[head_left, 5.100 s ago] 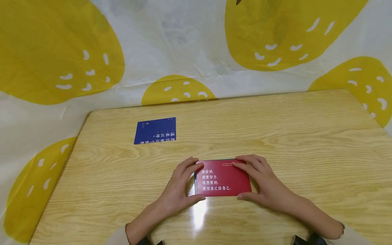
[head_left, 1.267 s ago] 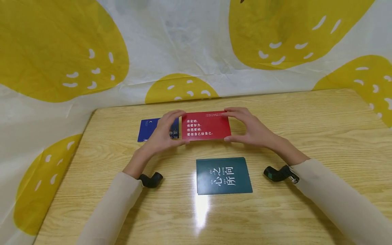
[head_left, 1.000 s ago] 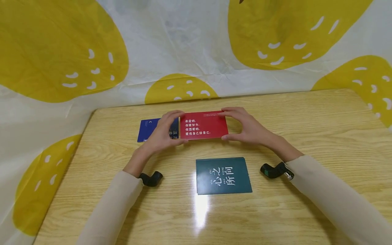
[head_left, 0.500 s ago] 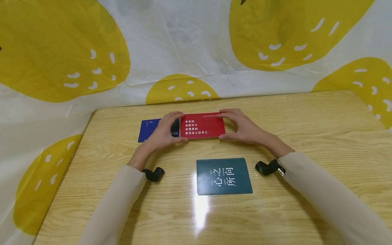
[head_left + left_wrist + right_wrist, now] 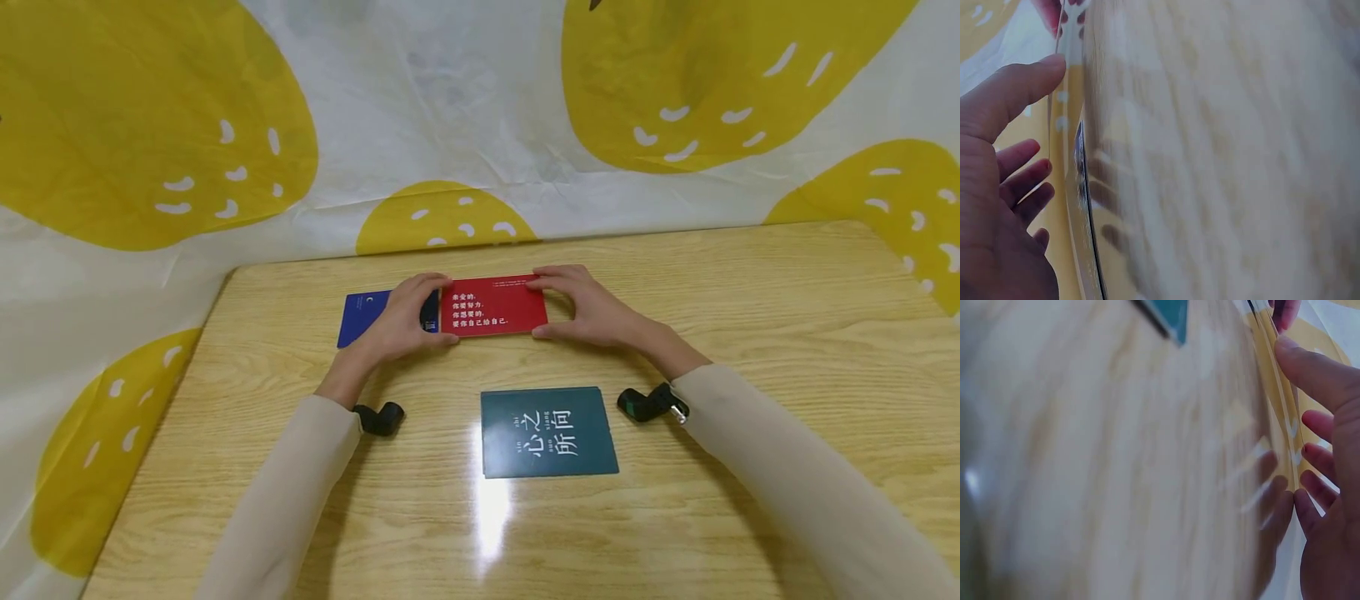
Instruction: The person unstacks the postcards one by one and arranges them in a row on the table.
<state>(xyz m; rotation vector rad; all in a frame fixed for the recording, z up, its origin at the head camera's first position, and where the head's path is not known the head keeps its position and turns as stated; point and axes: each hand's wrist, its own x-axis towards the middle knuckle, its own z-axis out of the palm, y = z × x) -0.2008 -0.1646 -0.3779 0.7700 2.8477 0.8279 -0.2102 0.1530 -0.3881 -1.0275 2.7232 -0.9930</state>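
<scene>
A red card [image 5: 495, 307] with white Chinese lettering is held level by its two ends, close over the far part of the table, in the head view. My left hand [image 5: 401, 323] pinches its left end, thumb at the near edge and fingers at the far edge. The right end is pinched the same way by my right hand [image 5: 596, 310]. A dark blue card [image 5: 362, 313] lies just left of the red one, partly hidden behind my left hand. In both wrist views the red card shows edge-on, as a thin line.
Nearer to me, a dark green card [image 5: 592, 433] with white characters lies on the wooden table [image 5: 735, 317], another edge peeking out beneath it. Behind the table hangs a white cloth [image 5: 450, 108] with yellow fruit shapes. Black wrist devices [image 5: 380, 418] stick out by the sleeves.
Both hands lifted the red card off the green one and carried it away from me, beside the blue card. Over the last second it sank slightly and shifted a little left.
</scene>
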